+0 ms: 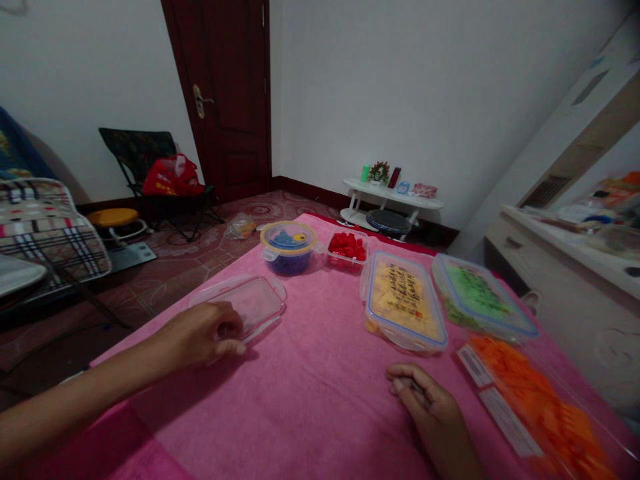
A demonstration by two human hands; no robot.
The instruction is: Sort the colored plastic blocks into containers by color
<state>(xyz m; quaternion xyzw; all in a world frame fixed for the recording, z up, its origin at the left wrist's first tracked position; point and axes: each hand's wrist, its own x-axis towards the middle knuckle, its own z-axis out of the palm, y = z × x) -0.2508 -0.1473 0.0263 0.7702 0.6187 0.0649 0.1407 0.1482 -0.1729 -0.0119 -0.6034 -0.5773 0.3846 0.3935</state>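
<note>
While right hand (434, 407) curls loosely, left hand (213, 332) half-bends over clear lid (261, 301).

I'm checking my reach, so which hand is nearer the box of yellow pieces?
Right. Your right hand is just this side of the yellow-filled box; your left hand is well left, at the clear lid.

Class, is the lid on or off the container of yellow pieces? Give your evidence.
On: a blue-edged lid with dark writing covers the container, and yellow pieces show through. Latching: cannot tell.
</note>
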